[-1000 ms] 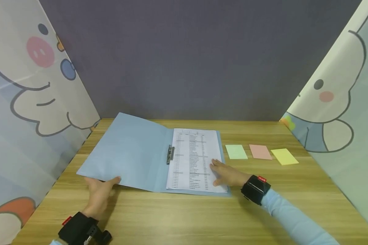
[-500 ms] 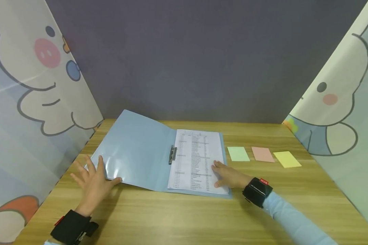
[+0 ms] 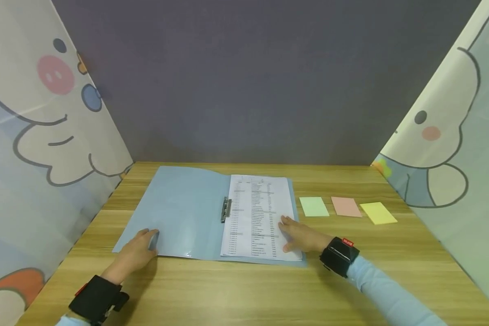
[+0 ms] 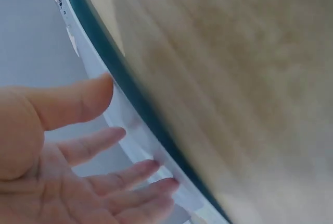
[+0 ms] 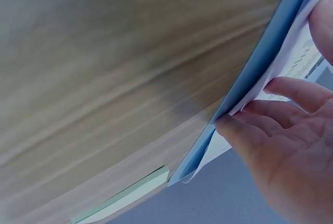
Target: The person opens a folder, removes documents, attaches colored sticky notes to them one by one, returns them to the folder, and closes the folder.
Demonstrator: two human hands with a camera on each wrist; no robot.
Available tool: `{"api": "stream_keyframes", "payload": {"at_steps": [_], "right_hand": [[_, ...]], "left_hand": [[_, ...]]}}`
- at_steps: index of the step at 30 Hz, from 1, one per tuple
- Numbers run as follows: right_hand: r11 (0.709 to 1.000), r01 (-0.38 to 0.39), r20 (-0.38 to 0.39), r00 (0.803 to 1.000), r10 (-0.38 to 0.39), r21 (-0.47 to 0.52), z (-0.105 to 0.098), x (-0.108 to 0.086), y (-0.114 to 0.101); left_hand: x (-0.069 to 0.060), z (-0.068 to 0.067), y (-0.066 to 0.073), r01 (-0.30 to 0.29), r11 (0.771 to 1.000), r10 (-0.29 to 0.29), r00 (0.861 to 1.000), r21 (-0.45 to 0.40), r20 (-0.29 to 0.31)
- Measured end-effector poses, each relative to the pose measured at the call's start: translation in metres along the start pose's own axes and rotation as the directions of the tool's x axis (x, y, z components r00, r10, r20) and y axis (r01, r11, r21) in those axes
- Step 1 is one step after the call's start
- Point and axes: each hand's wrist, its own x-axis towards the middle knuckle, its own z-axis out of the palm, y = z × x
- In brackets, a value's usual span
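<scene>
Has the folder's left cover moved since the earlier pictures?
Yes, the left cover came down: its far corner overlapped the grey backdrop before, now shows below the back edge of the table.

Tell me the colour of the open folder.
The folder is light blue, and it shows best in the head view.

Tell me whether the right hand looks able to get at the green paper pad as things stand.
Probably yes: the right hand rests at the edge of the printed sheets, close to the green paper pad, and only bare wooden tabletop shows between hand and pad.
</scene>
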Motion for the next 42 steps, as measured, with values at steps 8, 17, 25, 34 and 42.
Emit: {"api": "stream_keyframes", "payload": {"at_steps": [8,17,25,34,42], "right_hand": [[0.999,0.014,0.005,1.0,-0.014,-0.043,-0.002,0.003,-0.001],[1.0,-0.031,0.007,0.999,0.031,-0.001,0.0,0.006,-0.001],[0.999,-0.042,-0.013,0.999,0.042,0.014,0.0,0.005,-0.001],[0.998,-0.047,-0.009,0.999,0.047,0.042,0.004,0.005,-0.003],[0.967,-0.054,-0.134,0.987,0.09,0.251,-0.006,0.012,0.008]], "left_hand": [[0.031,-0.011,0.022,-0.144,0.984,0.129,0.981,0.104,0.142],[0.099,-0.009,0.08,-0.2,0.976,0.158,0.926,0.09,0.344],[0.136,0.015,0.105,-0.169,0.984,0.14,0.925,0.051,0.352],[0.14,0.027,0.108,-0.198,0.971,0.139,0.927,0.138,0.348],[0.136,0.026,0.11,-0.167,0.981,0.124,0.93,0.098,0.347]]}}
